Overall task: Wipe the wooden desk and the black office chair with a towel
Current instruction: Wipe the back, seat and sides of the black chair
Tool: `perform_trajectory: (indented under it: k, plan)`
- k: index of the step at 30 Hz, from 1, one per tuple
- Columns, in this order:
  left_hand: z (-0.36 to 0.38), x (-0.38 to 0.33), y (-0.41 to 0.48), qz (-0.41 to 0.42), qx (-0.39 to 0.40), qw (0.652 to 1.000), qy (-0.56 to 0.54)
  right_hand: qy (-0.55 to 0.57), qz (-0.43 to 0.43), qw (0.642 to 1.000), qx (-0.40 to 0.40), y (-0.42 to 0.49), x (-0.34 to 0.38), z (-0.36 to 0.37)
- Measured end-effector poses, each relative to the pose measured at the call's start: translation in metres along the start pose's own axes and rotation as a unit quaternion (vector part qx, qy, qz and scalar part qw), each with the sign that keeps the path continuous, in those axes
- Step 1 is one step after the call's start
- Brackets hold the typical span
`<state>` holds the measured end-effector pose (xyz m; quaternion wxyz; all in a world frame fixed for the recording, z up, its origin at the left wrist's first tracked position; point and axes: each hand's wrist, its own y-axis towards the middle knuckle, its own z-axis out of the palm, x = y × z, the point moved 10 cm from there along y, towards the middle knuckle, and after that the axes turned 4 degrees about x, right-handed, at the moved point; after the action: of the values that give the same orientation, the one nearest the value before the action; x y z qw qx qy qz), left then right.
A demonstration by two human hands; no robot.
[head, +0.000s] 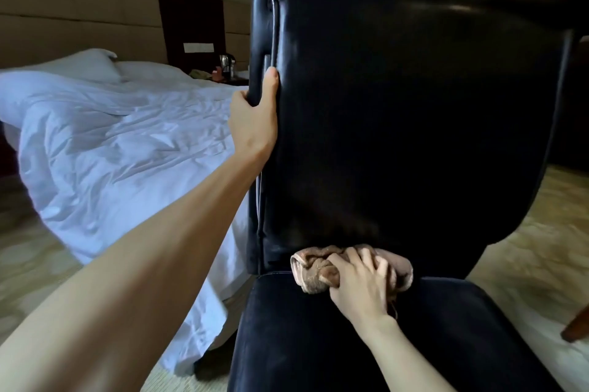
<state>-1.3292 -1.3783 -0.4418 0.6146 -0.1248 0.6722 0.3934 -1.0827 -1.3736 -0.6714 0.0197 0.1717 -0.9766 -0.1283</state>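
The black office chair fills the middle and right of the head view, its backrest facing me and its seat below. My left hand grips the backrest's left edge, thumb on the front and fingers wrapped behind. A bunched brown towel lies in the crease where backrest meets seat. My right hand presses down on the towel with its fingers curled into the cloth. The wooden desk is out of sight.
A bed with a rumpled white duvet stands close on the left. Beyond it a nightstand holds a kettle and small items. Light patterned floor shows on the right, where a wooden furniture leg pokes in.
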Motion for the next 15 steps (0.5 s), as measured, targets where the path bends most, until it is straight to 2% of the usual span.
perform_trajectory:
  k: [4,6,7,9,11,12,13,15]
  plan:
    - [-0.007,-0.003,-0.008,-0.013,0.002,1.000,-0.017,0.018,0.033,0.997,0.066,0.015,0.007,-0.007]
    - [-0.014,-0.003,-0.011,-0.018,-0.005,0.999,-0.028,0.006,0.024,0.998,0.061,0.010,0.019,-0.024]
    - [-0.017,-0.002,-0.012,-0.017,-0.006,0.999,-0.032,0.017,0.024,0.999,0.026,0.004,0.022,-0.037]
    - [-0.020,0.004,-0.013,0.000,0.001,1.000,-0.029,0.086,-0.018,0.988,-0.129,-0.018,0.030,-0.073]
    - [-0.019,0.016,-0.016,0.018,0.022,1.000,-0.013,0.146,-0.080,0.927,-0.336,-0.049,0.034,-0.114]
    - [-0.017,0.022,-0.018,0.019,0.038,0.999,-0.007,0.154,-0.090,0.900,-0.397,-0.055,0.034,-0.133]
    - [-0.015,0.029,-0.019,0.014,0.055,0.998,-0.004,0.152,-0.091,0.882,-0.436,-0.055,0.037,-0.149]
    - [-0.008,0.043,-0.017,-0.004,0.088,0.996,-0.004,0.120,-0.078,0.884,-0.445,-0.037,0.052,-0.161]
